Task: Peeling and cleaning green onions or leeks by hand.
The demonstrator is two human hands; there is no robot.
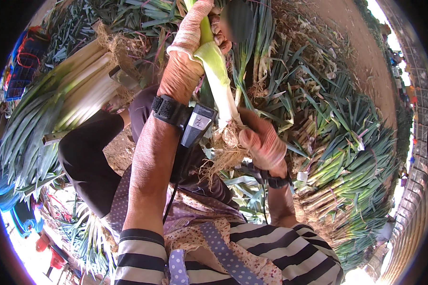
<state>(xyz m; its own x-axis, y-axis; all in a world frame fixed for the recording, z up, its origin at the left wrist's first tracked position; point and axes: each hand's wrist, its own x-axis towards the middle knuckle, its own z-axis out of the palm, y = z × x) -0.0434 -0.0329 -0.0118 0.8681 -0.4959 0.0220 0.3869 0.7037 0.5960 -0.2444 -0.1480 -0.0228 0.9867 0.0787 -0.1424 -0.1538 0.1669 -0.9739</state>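
A leek [218, 85] with a white stem and stringy roots slants down in front of me, green end up. My left hand [195, 28], in a thin pinkish glove, is closed round its green upper part. A pale green outer leaf hangs loose from the stem just below that hand. My right hand [265, 142], gloved too, is closed at the root end, its thumb beside the roots [226, 147]; some of its fingers are hidden behind the stem. Each wrist wears a black band, and the left band carries a small dark device [198, 126].
On the left, a bundle of trimmed leeks [76, 85] lies across a metal holder [123, 78]. Large heaps of untrimmed leeks [347, 175] spread along my right and ahead. My bent knee [90, 156] is at the left. A blue crate [26, 71] stands far left.
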